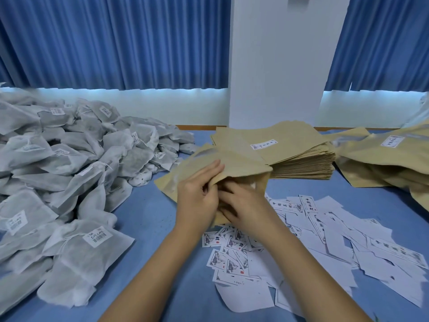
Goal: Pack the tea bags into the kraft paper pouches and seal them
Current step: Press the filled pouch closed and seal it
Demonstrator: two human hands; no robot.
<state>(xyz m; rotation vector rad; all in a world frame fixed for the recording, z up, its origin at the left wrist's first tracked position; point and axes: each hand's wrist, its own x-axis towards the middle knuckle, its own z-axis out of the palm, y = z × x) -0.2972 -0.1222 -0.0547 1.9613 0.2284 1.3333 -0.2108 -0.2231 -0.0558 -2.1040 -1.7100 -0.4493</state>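
A kraft paper pouch [222, 162] lies tilted at the table's centre, its mouth toward me. My left hand [197, 196] holds its upper flap, fingers laid over the paper and thumb tucked beneath. My right hand [243, 205] reaches into the pouch mouth with its fingers curled around the edge; what lies inside is hidden. A big heap of white mesh tea bags [65, 177] with small labels fills the left side. A thick stack of flat kraft pouches [294, 149] sits just behind the held pouch.
Loose white stickers and backing papers [325, 233] litter the blue table [148, 219] to the right of my arms. More kraft pouches [390, 159] pile up at the far right. A white pillar [278, 66] and blue curtains stand behind the table.
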